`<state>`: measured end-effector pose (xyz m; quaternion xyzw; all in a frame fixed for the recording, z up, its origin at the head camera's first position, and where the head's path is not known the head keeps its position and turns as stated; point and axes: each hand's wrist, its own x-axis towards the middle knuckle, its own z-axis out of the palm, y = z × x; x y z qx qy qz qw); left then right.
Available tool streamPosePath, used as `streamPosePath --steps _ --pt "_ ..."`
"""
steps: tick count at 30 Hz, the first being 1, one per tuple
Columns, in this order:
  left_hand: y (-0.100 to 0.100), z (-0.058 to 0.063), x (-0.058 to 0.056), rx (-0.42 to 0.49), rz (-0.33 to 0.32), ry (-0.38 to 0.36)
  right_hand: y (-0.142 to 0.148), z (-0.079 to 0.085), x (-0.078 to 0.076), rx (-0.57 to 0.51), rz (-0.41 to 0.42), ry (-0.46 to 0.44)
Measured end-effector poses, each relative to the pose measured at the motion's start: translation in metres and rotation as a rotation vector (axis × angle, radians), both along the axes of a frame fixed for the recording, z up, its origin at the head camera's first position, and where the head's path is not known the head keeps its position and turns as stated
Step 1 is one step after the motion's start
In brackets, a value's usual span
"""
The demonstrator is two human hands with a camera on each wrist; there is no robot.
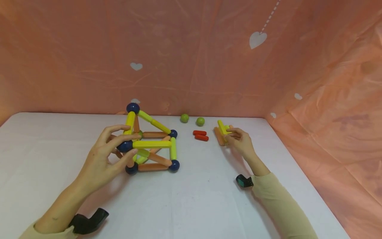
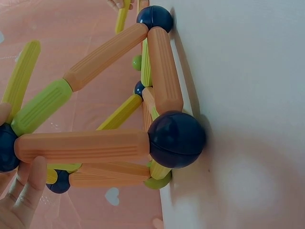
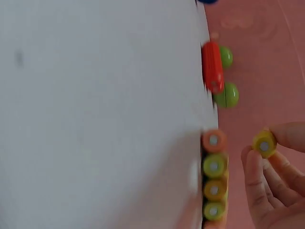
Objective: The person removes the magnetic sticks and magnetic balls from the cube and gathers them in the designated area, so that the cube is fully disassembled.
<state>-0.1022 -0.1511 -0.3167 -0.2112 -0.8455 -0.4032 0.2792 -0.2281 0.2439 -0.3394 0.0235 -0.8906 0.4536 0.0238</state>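
On the left of the table stands a frame of magnetic sticks (image 1: 152, 144) in yellow, green and orange, joined by dark blue balls (image 1: 174, 165). My left hand (image 1: 99, 162) grips the blue ball (image 1: 124, 146) at its upper near-left corner, thumb below and fingers above and behind. In the left wrist view a fingertip lies along an orange stick (image 2: 86, 147) that meets this ball. To the right, my right hand (image 1: 243, 144) pinches a yellow stick (image 3: 264, 144) between thumb and fingers. It is held just above a row of sticks (image 3: 214, 166), seen end-on in the right wrist view.
Two red sticks (image 1: 201, 137) lie between the frame and the row of sticks. Behind them, two green balls (image 1: 184, 118) sit near the table's back edge. A pink cloth with white hearts (image 1: 258, 40) hangs behind the white table (image 1: 203, 199).
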Motion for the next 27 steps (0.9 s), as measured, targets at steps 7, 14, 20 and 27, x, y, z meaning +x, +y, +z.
streamPosePath --steps 7,14,20,27 --pt "-0.001 0.000 0.000 0.003 -0.004 0.004 0.019 0.003 -0.009 -0.008 -0.123 -0.054" --pt "-0.002 0.000 0.001 -0.011 0.002 0.054 0.036 0.003 -0.016 0.015 -0.247 -0.154" --pt "-0.005 0.001 0.004 0.005 0.012 0.046 0.045 0.002 -0.019 0.021 -0.257 -0.219" --pt "-0.014 0.004 0.008 0.046 0.015 -0.024 0.046 0.000 -0.019 0.135 -0.198 -0.227"
